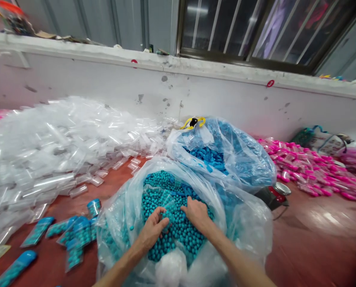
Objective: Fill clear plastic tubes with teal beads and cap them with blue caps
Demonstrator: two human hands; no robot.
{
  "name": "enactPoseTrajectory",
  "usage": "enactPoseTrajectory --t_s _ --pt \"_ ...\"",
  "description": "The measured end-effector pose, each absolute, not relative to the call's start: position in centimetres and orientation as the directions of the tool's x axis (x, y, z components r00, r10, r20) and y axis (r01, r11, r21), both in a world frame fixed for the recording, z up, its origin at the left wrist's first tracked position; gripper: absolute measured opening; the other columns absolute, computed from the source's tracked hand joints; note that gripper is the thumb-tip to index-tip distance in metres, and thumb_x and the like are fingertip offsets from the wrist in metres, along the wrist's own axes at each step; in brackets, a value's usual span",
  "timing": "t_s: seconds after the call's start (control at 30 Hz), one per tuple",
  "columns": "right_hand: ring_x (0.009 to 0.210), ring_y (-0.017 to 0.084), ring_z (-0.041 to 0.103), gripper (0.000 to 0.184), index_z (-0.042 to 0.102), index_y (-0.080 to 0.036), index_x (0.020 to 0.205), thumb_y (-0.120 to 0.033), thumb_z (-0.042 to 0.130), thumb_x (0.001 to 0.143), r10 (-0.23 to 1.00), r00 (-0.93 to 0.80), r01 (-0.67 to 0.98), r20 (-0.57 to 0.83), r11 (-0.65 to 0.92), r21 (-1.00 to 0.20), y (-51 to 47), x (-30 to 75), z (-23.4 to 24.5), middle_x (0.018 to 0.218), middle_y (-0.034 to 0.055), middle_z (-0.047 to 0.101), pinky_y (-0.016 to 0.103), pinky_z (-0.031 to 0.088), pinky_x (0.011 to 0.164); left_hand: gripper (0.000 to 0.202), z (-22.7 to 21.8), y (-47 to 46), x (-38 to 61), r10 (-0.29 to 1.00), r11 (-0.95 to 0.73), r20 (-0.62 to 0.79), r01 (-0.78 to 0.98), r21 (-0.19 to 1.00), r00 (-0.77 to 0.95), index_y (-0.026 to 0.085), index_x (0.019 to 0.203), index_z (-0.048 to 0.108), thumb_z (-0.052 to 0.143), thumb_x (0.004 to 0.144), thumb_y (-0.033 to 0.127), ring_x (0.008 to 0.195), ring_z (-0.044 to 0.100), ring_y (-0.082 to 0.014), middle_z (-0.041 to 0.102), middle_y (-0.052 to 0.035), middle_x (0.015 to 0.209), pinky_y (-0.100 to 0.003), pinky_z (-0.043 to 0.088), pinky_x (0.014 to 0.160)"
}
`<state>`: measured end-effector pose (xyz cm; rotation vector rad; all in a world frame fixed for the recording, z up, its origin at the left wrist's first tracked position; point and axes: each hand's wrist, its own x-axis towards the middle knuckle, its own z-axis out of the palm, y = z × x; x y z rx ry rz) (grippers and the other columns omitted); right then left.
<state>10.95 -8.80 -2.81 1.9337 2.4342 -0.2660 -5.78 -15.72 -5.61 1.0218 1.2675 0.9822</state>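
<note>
Both my hands are inside a large clear plastic bag [120,211] filled with small teal beads [166,191]. My left hand [152,229] is curled, fingers pinched around a small clear packet held over the beads. My right hand [197,213] lies palm-down on the bead pile with its fingers dug in; what it grips is hidden. The two hands nearly touch in the middle of the bag.
A second clear bag of blue pieces [222,153] stands behind. A big heap of empty clear packets [55,147] fills the left. Filled teal packets [73,233] lie on the red table at left. Pink filled packets [309,171] spread at right, near a jar [275,195].
</note>
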Motion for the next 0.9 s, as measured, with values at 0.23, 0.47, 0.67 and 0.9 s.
enactPoseTrajectory --t_s 0.23,0.47,0.67,0.9 --pt "0.091 0.021 0.059 0.029 0.055 -0.015 0.102 -0.008 0.038 0.08 0.934 -0.343 0.938 -0.096 0.337 -0.078 -9.8 11.9 -4.5 0.093 0.0112 0.065 0.027 0.041 0.074 0.029 -4.6 -16.0 -5.3 0.968 0.239 -0.239 0.011 0.971 0.077 0.02 0.086 0.042 0.054 0.067 0.038 0.051 0.045 -0.0076 0.049 0.0069 0.063 -0.016 0.03 0.04" --pt "0.089 0.023 0.057 0.022 0.057 -0.012 0.092 -0.011 0.039 0.079 0.931 -0.351 0.936 -0.103 0.345 -0.077 -10.3 12.3 -4.2 0.09 0.012 0.064 0.028 0.039 0.076 0.023 -3.9 -16.2 -5.1 0.977 0.185 -0.18 -0.036 0.982 0.115 0.02 0.082 0.043 0.054 0.068 0.034 0.054 0.038 -0.0088 0.04 0.0066 0.061 -0.019 0.035 0.049" --pt "0.086 0.023 0.058 0.023 0.053 -0.012 0.098 -0.008 0.041 0.079 0.918 -0.396 0.907 0.004 0.392 -0.152 -10.8 12.4 -5.5 0.086 0.0111 0.063 0.029 0.041 0.074 0.021 -5.1 -15.9 -5.3 0.979 0.137 -0.129 -0.039 0.99 0.157 0.019 0.083 0.043 0.053 0.069 0.031 0.059 0.036 -0.0085 0.038 0.0051 0.068 -0.019 0.035 0.051" --pt "0.081 0.019 0.059 0.03 0.055 -0.017 0.102 -0.007 0.035 0.081 0.821 -0.542 0.787 0.18 0.571 -0.234 -12.0 11.6 -3.8 0.086 0.0071 0.063 0.027 0.043 0.07 0.02 -5.6 -15.8 -5.4 0.986 0.084 -0.074 -0.057 0.995 0.152 0.018 0.082 0.045 0.054 0.07 0.031 0.063 0.036 -0.0096 0.041 0.0043 0.07 -0.021 0.033 0.056"
